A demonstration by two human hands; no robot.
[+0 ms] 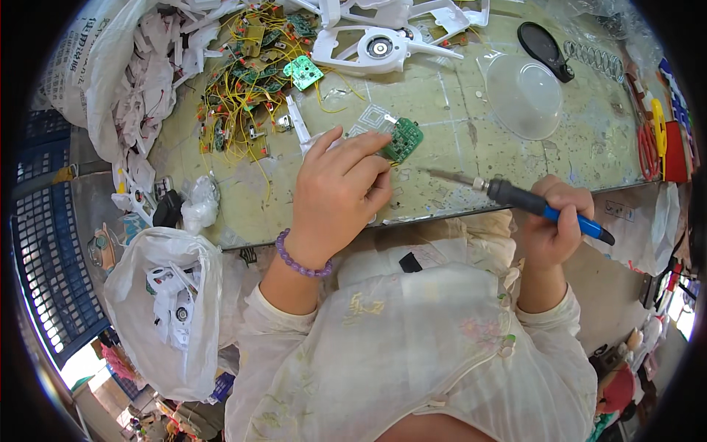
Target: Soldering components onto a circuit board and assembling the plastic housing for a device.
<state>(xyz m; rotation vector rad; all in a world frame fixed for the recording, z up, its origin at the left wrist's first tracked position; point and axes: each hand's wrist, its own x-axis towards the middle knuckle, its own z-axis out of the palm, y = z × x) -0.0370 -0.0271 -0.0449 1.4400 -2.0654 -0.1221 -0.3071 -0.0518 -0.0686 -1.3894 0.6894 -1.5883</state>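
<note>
My left hand [335,195], with a purple bead bracelet at its wrist, pinches the left edge of a green circuit board [406,141] over the worktable. The fingers hide part of the board's edge. A soldering iron [513,197] with a black and blue handle is in the closed fingers of my right hand [558,225]. Its metal tip points left toward the board and stays apart from it. Just left of the board hand lies a white plastic strip [297,121]. Another green board [303,72] lies beyond it, beside a heap of wired boards [247,92].
White plastic housings [375,48] lie at the back of the table. A clear round cover [524,96], a black ring-shaped part [543,46] and a coil spring [595,60] are at the right. White bags [121,291] of plastic parts stand left. Red-handled tools [646,140] sit by the right edge.
</note>
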